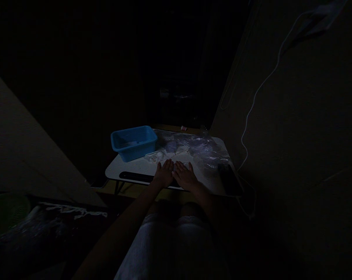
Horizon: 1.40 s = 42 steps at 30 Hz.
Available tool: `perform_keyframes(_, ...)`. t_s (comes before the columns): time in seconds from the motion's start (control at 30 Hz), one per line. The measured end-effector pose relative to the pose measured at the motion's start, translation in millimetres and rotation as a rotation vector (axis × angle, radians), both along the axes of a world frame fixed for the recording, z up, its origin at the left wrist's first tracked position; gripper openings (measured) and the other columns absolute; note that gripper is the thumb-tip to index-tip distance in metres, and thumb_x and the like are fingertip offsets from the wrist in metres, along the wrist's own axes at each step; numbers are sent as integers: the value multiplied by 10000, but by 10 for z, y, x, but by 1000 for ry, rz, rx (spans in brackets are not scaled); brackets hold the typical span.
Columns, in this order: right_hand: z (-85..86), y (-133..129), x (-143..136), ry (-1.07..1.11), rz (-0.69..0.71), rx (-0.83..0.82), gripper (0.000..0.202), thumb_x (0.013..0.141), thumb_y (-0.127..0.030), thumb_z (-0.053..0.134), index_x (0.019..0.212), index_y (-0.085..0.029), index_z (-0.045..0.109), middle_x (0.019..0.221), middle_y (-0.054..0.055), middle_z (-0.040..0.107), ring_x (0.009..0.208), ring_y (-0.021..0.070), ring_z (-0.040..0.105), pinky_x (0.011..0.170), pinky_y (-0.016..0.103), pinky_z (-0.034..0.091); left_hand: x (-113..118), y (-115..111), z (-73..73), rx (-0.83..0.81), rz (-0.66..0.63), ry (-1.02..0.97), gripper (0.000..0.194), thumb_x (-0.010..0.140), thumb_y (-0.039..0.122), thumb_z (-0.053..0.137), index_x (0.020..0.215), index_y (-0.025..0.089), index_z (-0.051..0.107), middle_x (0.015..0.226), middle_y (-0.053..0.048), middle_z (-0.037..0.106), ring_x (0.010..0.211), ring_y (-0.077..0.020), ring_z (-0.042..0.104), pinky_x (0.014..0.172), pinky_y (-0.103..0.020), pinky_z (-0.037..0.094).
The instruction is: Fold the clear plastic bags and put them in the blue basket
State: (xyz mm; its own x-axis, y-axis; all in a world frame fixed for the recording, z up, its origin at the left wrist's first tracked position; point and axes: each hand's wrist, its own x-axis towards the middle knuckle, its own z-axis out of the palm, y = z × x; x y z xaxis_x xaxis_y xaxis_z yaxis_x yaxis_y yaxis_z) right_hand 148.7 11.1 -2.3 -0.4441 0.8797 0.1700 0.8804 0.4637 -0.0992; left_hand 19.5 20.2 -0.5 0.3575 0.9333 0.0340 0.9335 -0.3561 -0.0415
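Note:
Side by side over the near edge of a small white table (pixel 135 165) are my left hand (pixel 164 174) and my right hand (pixel 185 176). Both have their fingers stretched out and hold nothing. A blue plastic basin (pixel 137 149) stands at the table's back left. Just beyond my left hand lies a small pale packet (pixel 156 156). Crumpled clear plastic (pixel 205 146) spreads over the back right of the table. The scene is very dark, so fine detail is hard to make out.
A dark flat object (pixel 228 179) lies at the table's right edge. A white cable (pixel 254 102) hangs along the right wall. Behind the table sits a small pinkish item (pixel 183 128). At the lower left is a green round container (pixel 9 212).

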Motion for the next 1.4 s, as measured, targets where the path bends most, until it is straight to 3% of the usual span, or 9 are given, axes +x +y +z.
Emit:
perform_keyframes(0.23, -41, 49, 34, -25, -124, -31, 572, 885, -442, 68, 1328, -147, 278, 1406, 75, 237, 1304, 178, 140, 1026, 495, 3, 2, -7, -19, 52, -7, -5, 508, 866, 298, 213, 1325, 86, 266, 1404, -136, 211, 1294, -236, 181, 1001, -494, 186)
perform_keyframes(0.53, -56, 92, 311, -34, -290, 25, 574, 890, -421, 84, 1326, -101, 276, 1398, 115, 247, 1304, 205, 133, 1019, 502, 11, 16, 3, -51, 74, -1, -30, 510, 879, 331, 182, 1316, 92, 288, 1395, -140, 237, 1289, -236, 197, 996, -500, 185)
perform_keyframes(0.7, -25, 58, 261, -42, -155, 68, 550, 892, -412, 104, 1335, -126, 259, 1410, 92, 222, 1307, 190, 129, 1029, 480, 14, 21, -7, -22, 79, 5, -27, 498, 876, 321, 199, 1315, 107, 292, 1394, -141, 244, 1289, -231, 198, 995, -495, 186)
perform_keyframes(0.87, -14, 68, 116, -66, -55, -9, 545, 888, -417, 94, 1331, -158, 277, 1407, 66, 235, 1307, 167, 132, 1036, 462, 27, 14, -5, -11, 44, 2, -22, 506, 867, 314, 227, 1318, 94, 285, 1399, -143, 227, 1288, -242, 198, 1000, -493, 185)
perform_keyframes(1.27, -65, 67, 77, -25, -315, -39, 634, 870, -452, 69, 1338, -58, 234, 1410, 140, 203, 1314, 216, 63, 1013, 495, -58, 2, -24, -27, 81, -8, -14, 503, 880, 325, 181, 1313, 96, 291, 1393, -147, 239, 1288, -239, 200, 995, -501, 185)
perform_keyframes(1.4, -63, 58, 77, 9, -359, -13, 629, 873, -443, 88, 1337, -43, 228, 1407, 149, 208, 1310, 222, 81, 1019, 487, -19, 4, -33, -10, 65, 1, -19, 508, 880, 318, 180, 1313, 77, 288, 1392, -152, 237, 1291, -240, 191, 999, -500, 184)
